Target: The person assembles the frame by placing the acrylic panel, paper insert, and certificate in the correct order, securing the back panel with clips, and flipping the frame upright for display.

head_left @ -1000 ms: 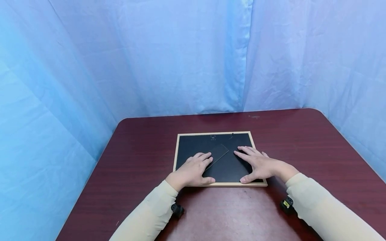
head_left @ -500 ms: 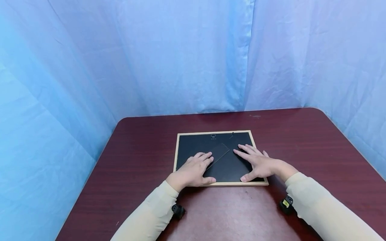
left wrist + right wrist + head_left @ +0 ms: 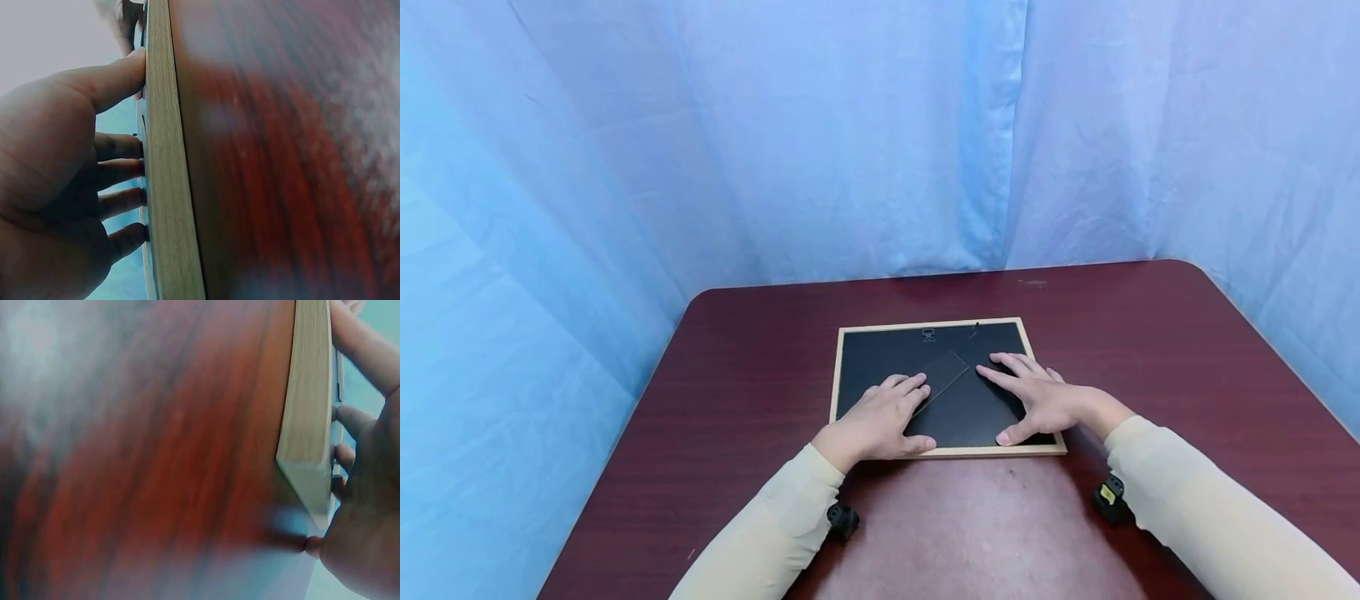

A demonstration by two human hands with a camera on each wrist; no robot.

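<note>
Curtain: a big blue curtain (image 3: 850,142) hangs behind the table and down both of its sides.
Table: a dark red wood table (image 3: 745,392) with round corners. Everything else sits on it.
Picture frame: a picture frame (image 3: 880,354) lies flat, face down, in the middle of the table. Its back is black and its edge is light wood. In the wrist views the light wood edge (image 3: 165,187) sits right on the red table top.
Sleeves: two cream sleeves (image 3: 775,533) come up from the near edge of the table toward the frame.
Left hand: the left hand (image 3: 876,425) lies flat on the near left part of the frame's black back. Its fingers are stretched out and press down. Its thumb rests along the near wood edge. It grips nothing.
Right hand: the right hand (image 3: 1045,400) lies flat on the near right part of the frame's back, fingers spread and pointing in toward the middle. It grips nothing.
Stand flap: a thin black stand flap (image 3: 942,372) lies slanted on the frame's back, between the two hands, just at the left fingertips.
Hanger: a tiny hanger (image 3: 929,335) sits at the far edge of the frame's back.
</note>
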